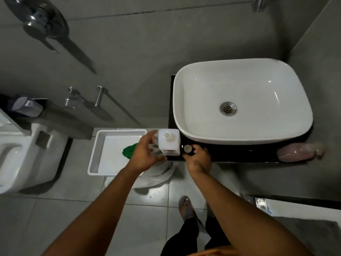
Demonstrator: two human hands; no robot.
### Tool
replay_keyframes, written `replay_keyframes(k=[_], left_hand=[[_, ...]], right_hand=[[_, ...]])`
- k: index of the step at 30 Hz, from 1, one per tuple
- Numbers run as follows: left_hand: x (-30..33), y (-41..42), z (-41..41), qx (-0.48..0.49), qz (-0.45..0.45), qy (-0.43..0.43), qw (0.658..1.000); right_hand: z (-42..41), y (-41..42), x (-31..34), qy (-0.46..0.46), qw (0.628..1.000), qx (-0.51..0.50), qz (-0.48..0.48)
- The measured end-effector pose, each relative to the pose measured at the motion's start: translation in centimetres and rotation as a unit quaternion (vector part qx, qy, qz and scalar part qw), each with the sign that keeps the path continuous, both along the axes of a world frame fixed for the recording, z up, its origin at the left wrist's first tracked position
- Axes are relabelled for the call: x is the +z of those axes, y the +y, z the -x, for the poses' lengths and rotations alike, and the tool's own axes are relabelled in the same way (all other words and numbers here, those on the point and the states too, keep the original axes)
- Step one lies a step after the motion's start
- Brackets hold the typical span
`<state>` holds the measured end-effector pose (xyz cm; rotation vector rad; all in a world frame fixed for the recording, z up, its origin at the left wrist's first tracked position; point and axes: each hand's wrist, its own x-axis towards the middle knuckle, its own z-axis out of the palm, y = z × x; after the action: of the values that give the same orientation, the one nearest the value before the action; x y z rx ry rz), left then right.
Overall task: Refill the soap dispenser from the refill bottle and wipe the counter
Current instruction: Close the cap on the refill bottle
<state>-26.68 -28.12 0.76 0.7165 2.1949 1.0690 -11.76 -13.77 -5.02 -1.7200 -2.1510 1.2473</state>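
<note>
My left hand (145,154) is cupped round the left side of the white square bottle (169,142), fingers curled against its wall, thumb low at its front corner. Holding it, or just steadying it? I'd say steadying, it sits upright on the black counter (239,152), right at the left end, tucked against the front rim of the white basin (243,100). Its neck points straight up at me, and the mouth looks open. Whether this is the dispenser or the refill bottle, I can't tell from above.

My right hand (199,159) is at the counter's front edge, fingers bent down onto the dark surface just beside a small round cap (187,148). Fingertips touching the cap? Too close to call, and I can't tell if they're pinched on anything.

So the cap lies just right of the bottle, between it and my right hand. That hand is the nearer one.

Over at the far right of the counter lies a pinkish pouch (299,152), on its side, long axis along the counter edge, well apart from both hands. Left of the counter, a green cloth (129,151) in the white tray (97,154), partly under my left wrist, ready for wiping, I reckon.
</note>
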Motion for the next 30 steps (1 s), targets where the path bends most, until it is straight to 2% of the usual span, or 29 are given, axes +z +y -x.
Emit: replay_keyframes(k=[4,9,12,17,23,30], left_hand=[[0.0,1.7,0.6,-0.040,-0.035,0.009,0.999],[0.6,2.4,-0.4,-0.054,-0.034,0.003,0.998],[2.1,2.0,-2.3,-0.079,-0.056,0.025,0.995],[5.0,2.3,-6.3,-0.137,-0.058,0.051,0.987],[7.5,5.4,-9.4,-0.150,-0.074,0.097,0.981],[9.0,8.2,-12.0,-0.153,-0.097,0.118,0.976]], right_hand=[[-0.1,-0.3,0.3,0.011,1.000,0.000,-0.017],[-1.9,0.4,3.1,0.104,0.993,0.002,0.056],[-4.3,2.1,7.4,0.131,0.987,0.077,0.053],[-8.9,5.8,16.8,0.158,0.955,0.246,-0.045],[-10.9,9.2,23.3,0.051,0.890,0.431,-0.139],[-11.6,11.0,25.4,0.007,0.861,0.481,-0.165]])
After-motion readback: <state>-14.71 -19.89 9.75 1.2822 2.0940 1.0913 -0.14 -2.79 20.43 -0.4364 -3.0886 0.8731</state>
